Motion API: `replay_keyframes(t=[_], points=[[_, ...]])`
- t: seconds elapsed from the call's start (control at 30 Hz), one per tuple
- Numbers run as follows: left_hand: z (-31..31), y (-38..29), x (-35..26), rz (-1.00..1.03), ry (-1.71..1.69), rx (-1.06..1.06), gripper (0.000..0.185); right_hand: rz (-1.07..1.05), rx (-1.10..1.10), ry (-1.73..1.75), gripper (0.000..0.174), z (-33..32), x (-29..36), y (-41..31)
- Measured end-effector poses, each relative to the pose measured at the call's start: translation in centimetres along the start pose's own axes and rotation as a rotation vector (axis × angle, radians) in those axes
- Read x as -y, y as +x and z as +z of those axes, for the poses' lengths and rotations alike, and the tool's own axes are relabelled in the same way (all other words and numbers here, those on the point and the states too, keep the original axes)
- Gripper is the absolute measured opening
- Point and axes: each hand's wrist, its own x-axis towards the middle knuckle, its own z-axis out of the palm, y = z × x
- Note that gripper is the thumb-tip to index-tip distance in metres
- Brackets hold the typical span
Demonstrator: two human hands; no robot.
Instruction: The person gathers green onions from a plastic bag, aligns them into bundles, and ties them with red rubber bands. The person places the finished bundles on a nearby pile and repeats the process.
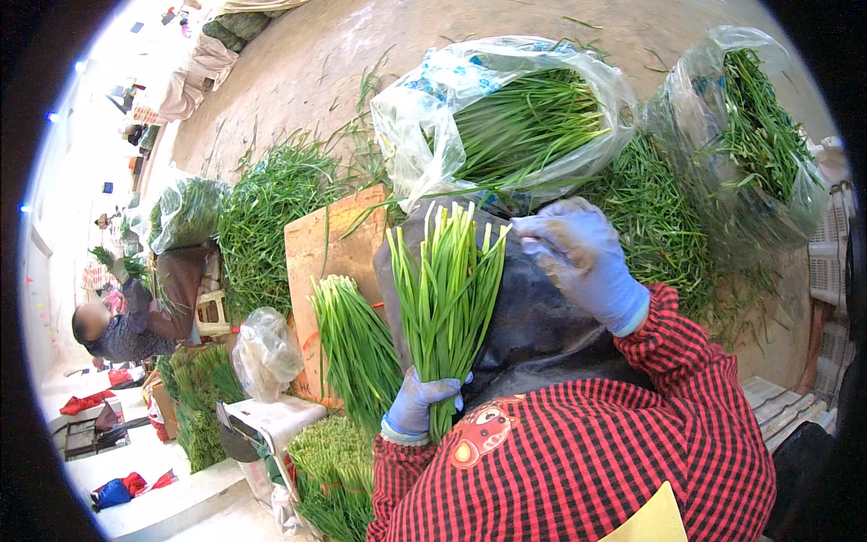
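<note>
My left hand (425, 404), in a blue glove, grips a bunch of garlic chives (447, 291) low on its leafy part, with the pale cut ends pointing away from me. My right hand (584, 261), in a soiled blue glove, is beside the pale ends with its fingers curled; whether it pinches a stalk is unclear. A dark apron (542, 318) covers my lap under the bunch. To the left, a second bunch of chives (355, 345) lies partly on a wooden board (301, 251). Beyond my lap, a clear plastic bag (416, 129) holds more chives (528, 129).
Loose green leaves (271, 217) lie heaped on the floor at left, with another heap (653, 203) at right. A second filled plastic bag (704, 156) stands at far right. Bundled chives (332, 467) are stacked lower left, near a crumpled plastic bag (267, 352). A co-worker (135, 325) sits farther left.
</note>
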Motion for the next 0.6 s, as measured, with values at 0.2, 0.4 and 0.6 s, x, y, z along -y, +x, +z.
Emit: replay_keyframes(t=[0.2,0.4,0.6], points=[[-0.4,0.1,0.8,0.046,0.021,0.051,0.043,0.028,0.411,-0.152,0.035,3.4,0.7,2.6],[-1.2,0.1,1.2,0.030,0.025,0.095,0.049,0.211,0.458,0.231,0.038,4.9,-0.4,1.9],[-0.4,0.1,1.4,-0.001,-0.014,0.055,0.052,0.316,0.464,0.129,0.036,5.2,-0.8,0.9]])
